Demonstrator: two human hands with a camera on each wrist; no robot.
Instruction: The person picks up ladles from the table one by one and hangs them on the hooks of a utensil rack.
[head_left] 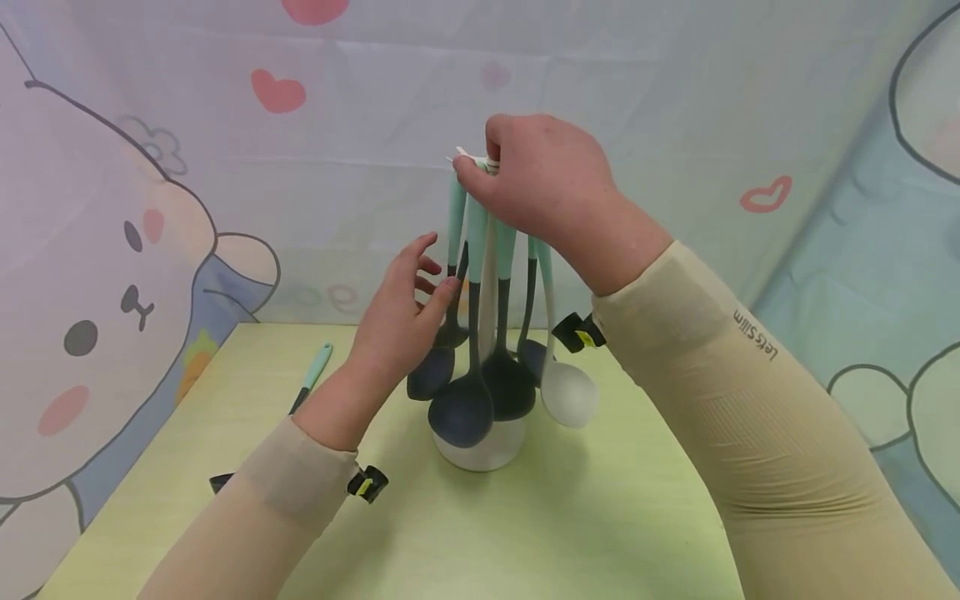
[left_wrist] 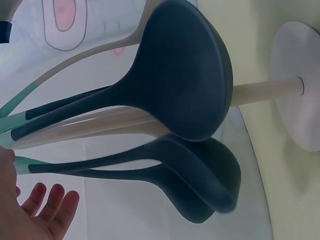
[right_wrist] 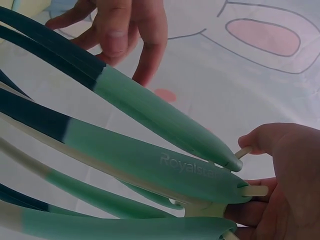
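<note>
Head view: ladles [head_left: 465,392] hanging upright, bowls down.

Staged recording booth, not a real kitchen; cartoon bunny-print cloth backdrop [head_left: 112,275] w/ hearts round pale-green table [head_left: 585,533].

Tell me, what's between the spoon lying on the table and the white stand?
The left hand and its sleeved arm cross that stretch, seen in the head view.

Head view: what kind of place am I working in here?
Likely a staged tabletop set, not a real kitchen: a cartoon backdrop with hearts hangs behind a pale green table, which bears a utensil stand hung with ladles.
</note>
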